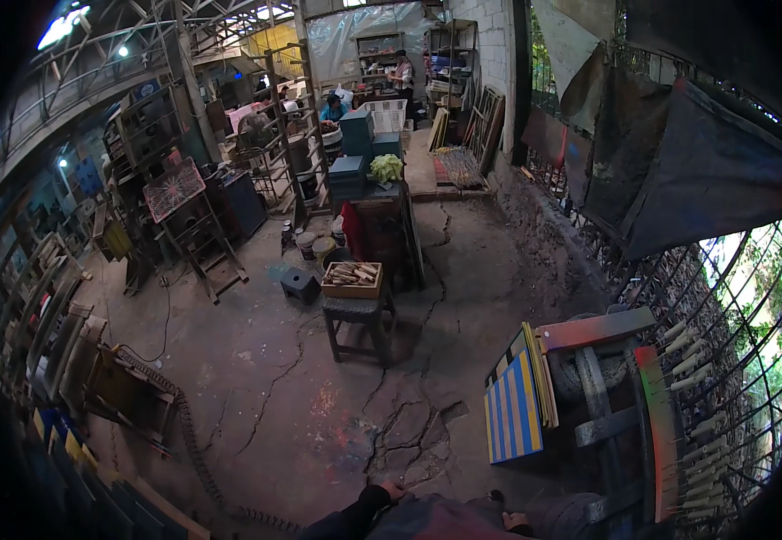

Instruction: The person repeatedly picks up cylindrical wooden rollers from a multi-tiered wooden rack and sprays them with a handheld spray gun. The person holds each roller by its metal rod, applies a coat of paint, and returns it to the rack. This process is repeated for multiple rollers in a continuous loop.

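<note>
My left hand point(393, 490) shows at the lower edge, at the end of a dark sleeve, in front of my dark clothing. It is small and dim, and its fingers cannot be made out well. To its right, lower down, my right hand point(516, 520) is only partly in view, close to my body, with its fingers mostly hidden. Nothing can be seen for certain in either hand. Cracked concrete floor point(319, 405) lies ahead of them. The striped blue and yellow board point(514, 409) leans with other boards to the right, apart from both hands.
A wooden tray of sticks point(352, 280) sits on a dark stool point(359, 328). A red-orange rack point(657, 432) holds several pale-handled pieces by the mesh fence. A coiled hose point(184, 423) crosses the left floor. Paint buckets point(305, 241) and two people point(403, 76) are farther back.
</note>
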{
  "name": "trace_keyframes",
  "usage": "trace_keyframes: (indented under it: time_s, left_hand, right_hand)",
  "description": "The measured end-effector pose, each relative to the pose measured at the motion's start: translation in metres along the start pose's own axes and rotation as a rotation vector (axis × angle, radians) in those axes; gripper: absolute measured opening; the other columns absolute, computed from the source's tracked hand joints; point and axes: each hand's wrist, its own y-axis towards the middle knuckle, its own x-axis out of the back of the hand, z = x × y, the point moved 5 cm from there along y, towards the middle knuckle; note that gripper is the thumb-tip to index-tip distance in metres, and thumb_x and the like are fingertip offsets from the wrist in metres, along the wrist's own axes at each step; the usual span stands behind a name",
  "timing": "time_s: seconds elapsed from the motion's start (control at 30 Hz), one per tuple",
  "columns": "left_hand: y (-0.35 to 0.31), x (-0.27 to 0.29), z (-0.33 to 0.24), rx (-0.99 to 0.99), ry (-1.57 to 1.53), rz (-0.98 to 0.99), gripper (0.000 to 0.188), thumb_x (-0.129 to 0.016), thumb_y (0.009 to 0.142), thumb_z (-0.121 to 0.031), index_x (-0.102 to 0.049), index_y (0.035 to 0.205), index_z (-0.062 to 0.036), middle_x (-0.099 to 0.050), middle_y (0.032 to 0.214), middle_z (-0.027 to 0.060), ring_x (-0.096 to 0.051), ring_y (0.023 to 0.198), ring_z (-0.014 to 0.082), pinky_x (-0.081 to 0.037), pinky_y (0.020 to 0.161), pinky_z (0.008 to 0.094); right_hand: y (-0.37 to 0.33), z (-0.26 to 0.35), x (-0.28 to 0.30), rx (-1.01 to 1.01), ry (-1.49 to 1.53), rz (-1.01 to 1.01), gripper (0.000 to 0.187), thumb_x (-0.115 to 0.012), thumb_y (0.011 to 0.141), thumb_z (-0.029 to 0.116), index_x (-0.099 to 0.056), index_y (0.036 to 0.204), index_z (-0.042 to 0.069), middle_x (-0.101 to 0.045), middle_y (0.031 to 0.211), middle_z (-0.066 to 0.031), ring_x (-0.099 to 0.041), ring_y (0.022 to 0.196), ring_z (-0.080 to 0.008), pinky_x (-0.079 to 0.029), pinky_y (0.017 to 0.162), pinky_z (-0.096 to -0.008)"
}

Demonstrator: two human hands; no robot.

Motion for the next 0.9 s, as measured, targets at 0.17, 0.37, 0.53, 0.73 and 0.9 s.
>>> trace_keyframes:
  time_s: [0.17,0.37,0.53,0.73,0.9]
  left_hand:
    - [-0.119,0.215,-0.198,-0.684,-1.511,-0.209,0.091,-0.055,0.081,-0.064,-0.009,0.149,-0.0244,-0.054,0.118,0.0152,-0.062,0.091,0.0269,-0.055,0.072,0.0456]
    - [-0.132,0.261,-0.191,-0.636,-1.152,-0.070,0.099,-0.057,0.076,-0.068,-0.010,0.148,-0.0201,-0.048,0.129,0.0161,-0.060,0.096,0.0264,-0.054,0.077,0.0478]
    - [0.002,0.051,-0.010,-0.034,-0.433,-0.088,0.081,-0.057,0.083,-0.059,-0.032,0.142,-0.0097,-0.045,0.136,0.0144,-0.052,0.116,0.0290,-0.052,0.081,0.0385]
    - [0.009,0.012,0.053,0.315,-0.243,0.210,0.080,-0.049,0.078,-0.071,-0.054,0.129,-0.0087,-0.065,0.106,0.0123,-0.064,0.091,0.0279,-0.054,0.072,0.0372]
    - [-0.009,0.017,0.066,0.341,0.074,0.000,0.059,-0.058,0.078,-0.057,-0.063,0.116,-0.0120,-0.065,0.104,0.0162,-0.063,0.093,0.0304,-0.051,0.077,0.0411]
  right_hand:
    - [0.013,0.005,0.008,0.078,0.181,0.023,0.058,-0.057,0.079,0.056,-0.070,0.083,0.000,-0.066,0.088,-0.0228,-0.063,0.086,-0.0372,-0.049,0.082,-0.0415]
    - [0.023,0.053,0.034,0.094,0.212,0.106,0.061,-0.062,0.074,0.062,-0.071,0.080,0.002,-0.067,0.082,-0.0207,-0.064,0.083,-0.0340,-0.049,0.078,-0.0390]
    - [0.025,0.092,0.031,0.193,0.214,-0.006,0.057,-0.064,0.074,0.059,-0.070,0.075,0.002,-0.066,0.077,-0.0194,-0.064,0.081,-0.0344,-0.050,0.074,-0.0409]
    - [0.018,0.052,0.019,0.050,0.260,-0.163,0.043,-0.066,0.075,0.048,-0.070,0.072,0.005,-0.066,0.074,-0.0166,-0.065,0.075,-0.0330,-0.050,0.069,-0.0434]
    - [0.012,0.021,0.000,0.030,0.170,-0.064,0.035,-0.063,0.079,0.041,-0.070,0.082,0.007,-0.067,0.083,-0.0148,-0.064,0.083,-0.0314,-0.049,0.075,-0.0414]
